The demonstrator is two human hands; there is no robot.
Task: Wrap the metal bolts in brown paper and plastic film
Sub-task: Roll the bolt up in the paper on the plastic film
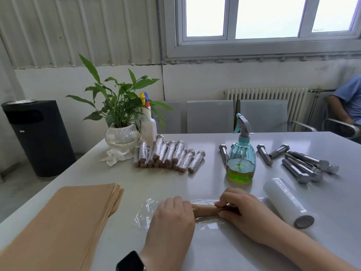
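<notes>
Together we hold a paper-wrapped bolt [205,210] lying crosswise on a sheet of plastic film [148,212] at the table's [214,251] six o'clock edge. Our left hand [172,214] curls over its left end; our right hand [240,210] pinches its right end between thumb and fingers. At three o'clock of that hand lies the film roll [288,202]. Bare bolts [304,169] lie at two o'clock, beyond a spray bottle [241,159]. Finished wrapped bolts [170,155] are piled at twelve o'clock, and brown paper sheets [58,222] are stacked at nine o'clock.
</notes>
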